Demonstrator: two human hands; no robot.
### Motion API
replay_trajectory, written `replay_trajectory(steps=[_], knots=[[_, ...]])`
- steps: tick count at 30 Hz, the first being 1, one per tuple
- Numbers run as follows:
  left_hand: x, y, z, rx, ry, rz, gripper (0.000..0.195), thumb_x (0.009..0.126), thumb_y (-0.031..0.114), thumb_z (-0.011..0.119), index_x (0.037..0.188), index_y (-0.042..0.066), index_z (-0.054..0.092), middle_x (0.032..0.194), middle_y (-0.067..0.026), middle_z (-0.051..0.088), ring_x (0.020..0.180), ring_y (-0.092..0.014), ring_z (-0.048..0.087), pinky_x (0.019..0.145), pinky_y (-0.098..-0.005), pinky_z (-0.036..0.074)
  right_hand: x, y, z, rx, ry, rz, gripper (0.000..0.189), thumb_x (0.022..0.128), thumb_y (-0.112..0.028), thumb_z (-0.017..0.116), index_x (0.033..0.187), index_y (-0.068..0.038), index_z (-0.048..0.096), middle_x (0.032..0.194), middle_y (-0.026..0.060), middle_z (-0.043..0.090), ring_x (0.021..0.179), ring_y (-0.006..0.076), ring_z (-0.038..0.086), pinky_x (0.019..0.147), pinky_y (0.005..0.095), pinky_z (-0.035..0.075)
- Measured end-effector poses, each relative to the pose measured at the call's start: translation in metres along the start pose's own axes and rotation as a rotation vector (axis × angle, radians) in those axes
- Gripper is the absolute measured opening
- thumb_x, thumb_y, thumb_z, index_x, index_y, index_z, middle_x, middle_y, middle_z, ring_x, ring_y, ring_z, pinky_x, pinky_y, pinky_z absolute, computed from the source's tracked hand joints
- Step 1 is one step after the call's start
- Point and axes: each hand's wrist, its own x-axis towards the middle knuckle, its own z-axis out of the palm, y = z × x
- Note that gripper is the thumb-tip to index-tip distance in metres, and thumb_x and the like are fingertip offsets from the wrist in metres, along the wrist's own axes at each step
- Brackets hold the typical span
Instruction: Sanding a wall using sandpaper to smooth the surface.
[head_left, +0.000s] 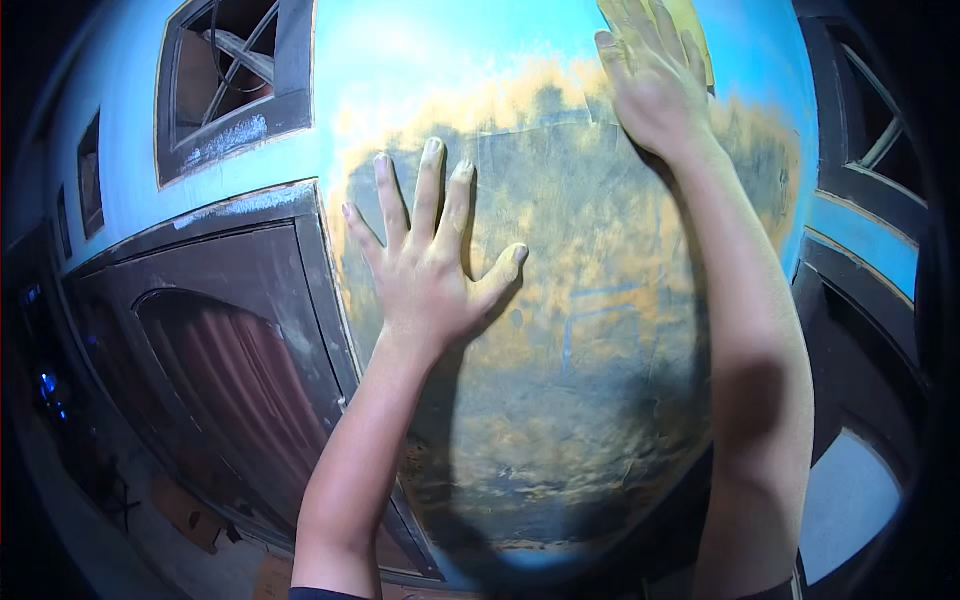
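My left hand (427, 274) lies flat on the wall with its fingers spread, and nothing is in it. Under the palm and fingers of my right hand (656, 86), a yellow sheet (699, 37) that looks like sandpaper is pressed to the wall; the picture's top edge cuts it off. Around both hands the painted wall (570, 202) is worn through its light blue paint (450, 37) to patchy grey and tan layers. Pale yellowish dust coats the fingers and the right forearm. My arms hide parts of the wall's lower area.
At left are a dark wooden door frame (307, 247), a reddish curtain (251, 360) and a window frame (292, 97) above. Another dark window frame (840, 150) stands at right. Cardboard (191, 517) lies on the floor at lower left.
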Motion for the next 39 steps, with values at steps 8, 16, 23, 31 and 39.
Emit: replay_trajectory(steps=[8, 16, 23, 31, 39], knots=[[-0.001, -0.008, -0.002, 0.044, -0.028, -0.018, 0.091, 0.086, 0.070, 0.064, 0.155, 0.012, 0.049, 0.171, -0.0101, 0.028, 0.159, -0.044, 0.011, 0.119, -0.0732, -0.001, -0.031, -0.090, -0.012, 0.023, -0.158, -0.283, 0.052, 0.110, -0.040, 0.039, 0.160, -0.030, 0.040, 0.169, -0.0025, 0.032, 0.157, 0.0261, 0.025, 0.129, 0.0504, 0.009], [0.009, 0.004, 0.002, -0.024, 0.012, 0.005, 0.085, 0.084, 0.068, 0.065, 0.152, 0.018, 0.054, 0.170, -0.0076, 0.032, 0.159, -0.044, 0.012, 0.117, -0.0763, -0.003, -0.030, 0.004, -0.022, -0.101, 0.023, 0.086, 0.057, 0.111, -0.040, 0.038, 0.165, -0.027, 0.028, 0.171, -0.0008, 0.026, 0.158, 0.0290, 0.022, 0.128, 0.0537, 0.013], [0.029, 0.016, 0.003, 0.045, -0.021, 0.000, 0.097, 0.084, 0.073, 0.063, 0.159, 0.015, 0.043, 0.173, -0.0062, 0.026, 0.160, -0.043, 0.007, 0.118, -0.0749, -0.003, -0.065, -0.025, -0.048, 0.051, -0.278, -0.281, 0.055, 0.107, -0.039, 0.047, 0.161, -0.029, 0.039, 0.171, -0.0033, 0.028, 0.157, 0.0263, 0.025, 0.128, 0.0506, 0.016], [0.054, 0.043, 0.011, 0.043, 0.001, 0.063, 0.094, 0.086, 0.073, 0.062, 0.159, 0.016, 0.045, 0.172, -0.0052, 0.026, 0.161, -0.041, 0.008, 0.117, -0.0766, 0.000, -0.058, 0.051, -0.041, -0.038, -0.061, 0.047, 0.055, 0.108, -0.041, 0.046, 0.160, -0.026, 0.041, 0.170, -0.0002, 0.029, 0.157, 0.0285, 0.024, 0.127, 0.0526, 0.014], [0.072, 0.068, 0.020, 0.000, 0.045, 0.067, 0.085, 0.091, 0.064, 0.062, 0.161, 0.019, 0.042, 0.172, -0.0028, 0.027, 0.161, -0.038, 0.008, 0.119, -0.0741, 0.000, -0.093, 0.071, -0.081, 0.043, -0.250, -0.111, 0.052, 0.108, -0.031, 0.046, 0.158, -0.020, 0.045, 0.167, 0.0052, 0.037, 0.156, 0.0331, 0.027, 0.126, 0.0532, 0.016]])
